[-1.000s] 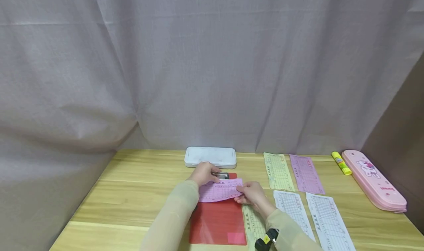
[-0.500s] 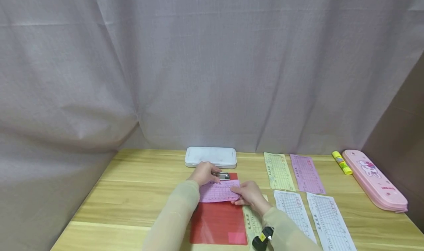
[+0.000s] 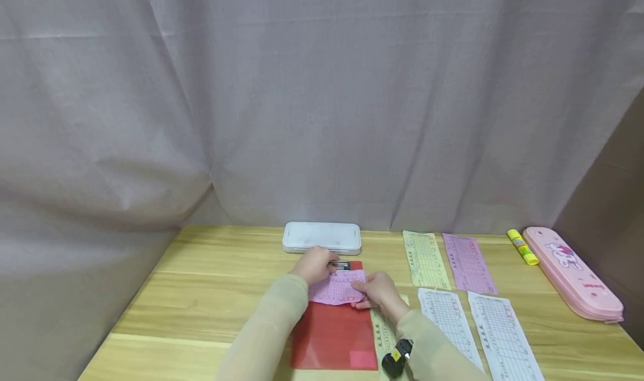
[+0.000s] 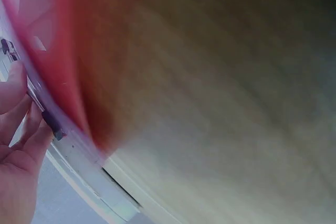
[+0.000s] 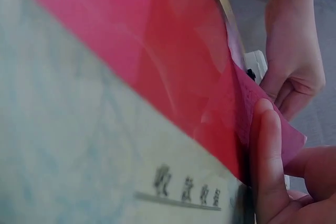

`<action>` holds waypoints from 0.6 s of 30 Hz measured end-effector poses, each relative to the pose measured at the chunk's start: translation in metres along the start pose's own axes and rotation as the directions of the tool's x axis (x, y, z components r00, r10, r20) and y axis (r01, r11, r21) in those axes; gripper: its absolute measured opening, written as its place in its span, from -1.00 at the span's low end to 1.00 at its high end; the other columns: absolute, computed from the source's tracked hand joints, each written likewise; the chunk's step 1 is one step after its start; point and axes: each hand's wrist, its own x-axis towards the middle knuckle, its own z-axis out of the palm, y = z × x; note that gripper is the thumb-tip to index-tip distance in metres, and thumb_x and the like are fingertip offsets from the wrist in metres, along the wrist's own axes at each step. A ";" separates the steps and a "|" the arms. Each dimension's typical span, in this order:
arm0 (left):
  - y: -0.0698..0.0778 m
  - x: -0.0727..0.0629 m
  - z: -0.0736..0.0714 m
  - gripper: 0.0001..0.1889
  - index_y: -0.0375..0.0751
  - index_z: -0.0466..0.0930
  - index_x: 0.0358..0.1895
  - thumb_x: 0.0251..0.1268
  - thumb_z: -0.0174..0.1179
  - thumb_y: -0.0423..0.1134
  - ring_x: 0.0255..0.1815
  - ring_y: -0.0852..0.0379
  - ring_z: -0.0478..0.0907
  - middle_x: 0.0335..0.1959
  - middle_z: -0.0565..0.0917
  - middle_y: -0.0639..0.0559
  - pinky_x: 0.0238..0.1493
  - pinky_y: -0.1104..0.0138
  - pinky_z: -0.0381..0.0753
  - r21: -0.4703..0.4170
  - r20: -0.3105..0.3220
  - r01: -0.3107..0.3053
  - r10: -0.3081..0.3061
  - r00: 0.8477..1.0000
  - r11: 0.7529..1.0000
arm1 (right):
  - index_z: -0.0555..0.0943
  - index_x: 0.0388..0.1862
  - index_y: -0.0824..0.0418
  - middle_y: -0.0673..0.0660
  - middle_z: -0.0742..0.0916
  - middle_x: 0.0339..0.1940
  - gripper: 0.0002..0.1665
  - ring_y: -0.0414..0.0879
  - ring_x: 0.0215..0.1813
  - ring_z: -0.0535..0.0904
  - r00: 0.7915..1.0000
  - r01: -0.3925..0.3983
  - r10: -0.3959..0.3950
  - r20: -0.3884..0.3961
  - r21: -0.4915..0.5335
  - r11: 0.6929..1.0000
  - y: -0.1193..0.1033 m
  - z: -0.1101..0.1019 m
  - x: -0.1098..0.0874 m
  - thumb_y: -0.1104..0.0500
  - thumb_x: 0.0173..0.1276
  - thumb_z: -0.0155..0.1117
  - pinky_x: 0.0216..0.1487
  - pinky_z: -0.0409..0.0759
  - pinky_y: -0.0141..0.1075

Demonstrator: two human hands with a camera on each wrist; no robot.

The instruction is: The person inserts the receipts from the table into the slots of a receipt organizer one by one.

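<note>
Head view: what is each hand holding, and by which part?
Over the red clipboard, the right hand pinches the purple slip by its right edge; the left hand grips the metal clip, exactly where is unclear.

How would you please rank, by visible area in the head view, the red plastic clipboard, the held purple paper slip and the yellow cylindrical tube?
1. Red clipboard, partly covered
2. Purple slip, partly covered
3. Yellow tube

The left arm (image 3: 266,328) and right arm (image 3: 435,350) are stretched forward, the left grip (image 3: 315,265) curled, the right grip (image 3: 380,293) pinched.
</note>
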 end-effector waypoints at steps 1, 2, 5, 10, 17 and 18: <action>0.001 0.000 0.000 -0.81 -0.08 0.73 -0.14 0.17 0.30 -0.28 -0.17 0.17 0.66 -0.27 0.74 0.11 -0.02 0.33 0.61 0.003 0.004 0.006 -0.007 1.000 1.000 | 0.46 -0.41 0.42 0.24 0.67 -0.58 -0.83 -0.12 -0.67 0.62 1.000 -0.001 0.001 -0.001 -0.003 1.000 -0.001 0.000 0.000 0.33 0.31 0.21 -0.55 0.67 -0.31; 0.001 0.000 0.000 -0.80 -0.08 0.73 -0.11 0.19 0.29 -0.28 -0.14 0.16 0.66 -0.23 0.74 0.10 0.00 0.33 0.60 0.003 0.007 0.017 -0.017 1.000 1.000 | 0.46 -0.41 0.42 0.24 0.67 -0.58 -0.83 -0.12 -0.68 0.62 1.000 -0.004 0.004 -0.001 -0.006 1.000 -0.002 -0.001 0.000 0.33 0.30 0.21 -0.56 0.66 -0.32; 0.001 -0.001 0.000 -0.78 -0.08 0.72 -0.06 0.22 0.27 -0.26 -0.09 0.14 0.65 -0.18 0.74 0.09 0.03 0.32 0.59 -0.004 0.012 0.042 -0.042 0.999 0.999 | 0.48 -0.41 0.42 0.23 0.67 -0.60 -0.84 -0.12 -0.69 0.61 1.000 -0.006 0.006 -0.001 -0.015 1.000 -0.006 -0.001 0.002 0.33 0.28 0.23 -0.58 0.65 -0.33; 0.000 -0.002 0.000 -0.78 -0.07 0.72 -0.07 0.22 0.27 -0.25 -0.09 0.13 0.65 -0.18 0.74 0.09 0.04 0.30 0.59 -0.013 0.010 0.047 -0.047 0.999 0.999 | 0.46 -0.42 0.42 0.21 0.64 -0.61 -0.84 -0.12 -0.72 0.59 1.000 0.001 -0.001 -0.010 -0.037 0.999 -0.008 -0.002 0.009 0.35 0.26 0.24 -0.58 0.65 -0.31; 0.002 0.000 0.001 -0.77 -0.08 0.72 -0.07 0.19 0.29 -0.26 -0.07 0.13 0.65 -0.17 0.74 0.09 0.05 0.31 0.58 -0.013 -0.006 0.030 -0.030 1.000 0.999 | 0.38 -0.46 0.33 0.14 0.54 -0.56 -0.77 -0.12 -0.73 0.58 0.999 -0.007 0.002 -0.051 -0.099 0.995 -0.007 -0.004 0.018 0.34 0.26 0.26 -0.58 0.66 -0.30; 0.002 0.000 0.001 -0.77 -0.09 0.72 -0.08 0.19 0.29 -0.27 -0.08 0.13 0.65 -0.18 0.74 0.09 0.05 0.31 0.58 -0.012 -0.011 0.026 -0.026 1.000 1.000 | 0.38 -0.46 0.33 0.14 0.54 -0.56 -0.77 -0.12 -0.73 0.58 0.999 -0.007 0.001 -0.054 -0.104 0.995 -0.007 -0.004 0.019 0.34 0.25 0.26 -0.59 0.66 -0.30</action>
